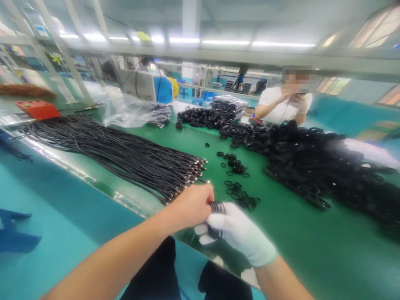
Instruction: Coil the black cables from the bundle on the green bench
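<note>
My right hand [239, 233], in a white glove, is wrapped around a coiled black cable [218, 207] close to the near edge of the green table. The coil's loops show above and below the gloved fingers. My bare left hand [193, 204] is closed against the coil's left side, and its fingertips are mostly hidden. Just left of it lies a wide bundle of straight black cables [125, 152] with metal connector tips. Small black rings [240, 193] are scattered on the table beyond my hands.
A large heap of coiled black cables [312, 162] covers the right side of the green table [290, 237]. Clear plastic bags [125, 108] and a red box [37, 109] sit at the back left. A person in white [271, 102] is across the table.
</note>
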Motion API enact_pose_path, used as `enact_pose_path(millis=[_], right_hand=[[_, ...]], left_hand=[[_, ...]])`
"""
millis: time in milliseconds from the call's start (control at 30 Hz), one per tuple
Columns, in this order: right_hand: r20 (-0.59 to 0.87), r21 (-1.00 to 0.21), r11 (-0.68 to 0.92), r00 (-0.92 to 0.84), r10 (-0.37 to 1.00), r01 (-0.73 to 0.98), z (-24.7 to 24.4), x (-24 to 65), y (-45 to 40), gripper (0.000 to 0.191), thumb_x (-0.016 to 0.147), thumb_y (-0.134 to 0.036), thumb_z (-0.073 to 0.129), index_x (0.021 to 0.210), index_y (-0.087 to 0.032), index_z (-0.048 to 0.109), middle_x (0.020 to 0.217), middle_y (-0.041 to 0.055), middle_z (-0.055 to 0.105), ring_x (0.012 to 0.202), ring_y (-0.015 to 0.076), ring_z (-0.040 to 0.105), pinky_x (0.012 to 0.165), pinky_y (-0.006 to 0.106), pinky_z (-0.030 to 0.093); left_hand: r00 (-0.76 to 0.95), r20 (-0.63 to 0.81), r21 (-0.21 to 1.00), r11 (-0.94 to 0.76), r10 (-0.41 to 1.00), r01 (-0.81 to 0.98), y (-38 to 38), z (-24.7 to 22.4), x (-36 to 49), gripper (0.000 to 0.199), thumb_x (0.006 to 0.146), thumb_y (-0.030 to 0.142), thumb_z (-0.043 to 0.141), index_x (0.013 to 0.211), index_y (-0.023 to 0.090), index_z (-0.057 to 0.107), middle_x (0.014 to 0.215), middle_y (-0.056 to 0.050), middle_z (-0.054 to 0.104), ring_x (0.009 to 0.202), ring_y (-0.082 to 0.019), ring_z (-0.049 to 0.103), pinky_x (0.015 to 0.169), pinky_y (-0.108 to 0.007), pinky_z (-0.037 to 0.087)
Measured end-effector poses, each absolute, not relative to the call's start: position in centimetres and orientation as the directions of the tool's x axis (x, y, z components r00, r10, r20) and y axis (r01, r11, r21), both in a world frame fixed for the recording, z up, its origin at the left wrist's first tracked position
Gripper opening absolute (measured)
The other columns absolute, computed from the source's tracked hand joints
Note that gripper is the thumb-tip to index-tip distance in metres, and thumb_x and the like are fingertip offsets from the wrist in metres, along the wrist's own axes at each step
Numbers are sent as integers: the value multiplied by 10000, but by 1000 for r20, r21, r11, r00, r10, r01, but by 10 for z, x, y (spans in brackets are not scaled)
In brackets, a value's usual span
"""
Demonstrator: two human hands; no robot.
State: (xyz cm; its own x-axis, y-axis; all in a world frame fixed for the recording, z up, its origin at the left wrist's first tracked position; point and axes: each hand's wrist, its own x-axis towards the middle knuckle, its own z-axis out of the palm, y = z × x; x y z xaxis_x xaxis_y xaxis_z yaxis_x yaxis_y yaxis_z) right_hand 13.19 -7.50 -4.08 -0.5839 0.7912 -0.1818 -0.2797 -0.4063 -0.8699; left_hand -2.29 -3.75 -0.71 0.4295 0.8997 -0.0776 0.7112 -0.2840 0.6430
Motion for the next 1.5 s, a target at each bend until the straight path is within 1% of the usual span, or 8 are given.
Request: enact_pose_path(millis=[267, 467, 667, 767, 867, 1100, 1300, 1500], right_hand=[[-257, -922, -372, -544, 799, -110, -38, 132, -71, 187, 754, -246, 652, 855, -92, 617, 673, 50, 626, 527, 132, 601, 491, 235, 492], [-169, -779, -432, -512, 842, -454, -54, 138, -62, 199, 818, -304, 620, 842, -108, 591, 723, 36, 587, 619, 125, 573, 556, 258, 479], [-100, -758, -359, -447, 889, -545, -59, 139, -58, 162, 794, -264, 663, 775, -112, 608, 740, 22, 584, 684, 115, 550, 633, 245, 474], [-201, -718, -512, -563, 802, -472, -59, 148, -57, 217, 769, -300, 688, 848, -115, 606, 721, 23, 578, 620, 107, 547, 558, 237, 475], [-254, -729, -565, -613, 748, -386, -61, 152, -58, 292, 747, -308, 700, 930, -106, 594, 763, 56, 606, 625, 134, 592, 530, 267, 518], [-278, -818, -520, -621, 733, -248, -65, 144, -63, 273, 720, -261, 689, 902, -72, 615, 702, 79, 642, 544, 139, 618, 455, 238, 546], [-306, -838, -504, -584, 752, -210, -60, 137, -65, 267, 650, -277, 733, 811, -87, 635, 630, 38, 616, 476, 110, 580, 414, 203, 520], [-308, -845, -484, -531, 789, -228, -59, 152, -60, 249, 656, -274, 728, 770, -66, 652, 610, 69, 629, 435, 105, 555, 370, 181, 472]], left_hand=[[387, -71, 729, -217, 919, 650, -33, -12, -19, 47, 714, 197, 561, 743, 203, 597, 681, 23, 630, 605, -136, 567, 511, -220, 371], [389, 134, 707, -363, 911, 607, -56, -23, -21, 109, 721, 196, 620, 827, 215, 601, 865, 9, 606, 801, -165, 530, 704, -276, 411], [472, 264, 637, -519, 841, 569, -71, -40, -13, 79, 727, 192, 688, 697, 191, 615, 862, -13, 602, 934, -206, 496, 870, -353, 366], [456, 190, 768, -421, 870, 483, -58, -31, -21, 111, 767, 186, 624, 876, 209, 629, 910, -3, 618, 876, -164, 538, 807, -292, 417], [418, 85, 825, -299, 904, 479, -43, -23, -27, 184, 798, 198, 551, 972, 207, 607, 786, 23, 631, 709, -129, 567, 652, -237, 432], [418, 49, 707, -327, 907, 627, -37, -32, -15, 164, 729, 119, 495, 745, 195, 639, 686, 21, 659, 641, -133, 587, 576, -210, 409], [413, 89, 632, -372, 906, 679, -42, -34, -12, 213, 736, 105, 485, 763, 202, 672, 763, -4, 686, 696, -144, 604, 631, -216, 436], [470, 79, 675, -394, 879, 624, -28, -28, -12, 170, 748, 170, 561, 849, 209, 692, 807, -3, 685, 697, -147, 590, 632, -232, 437]])
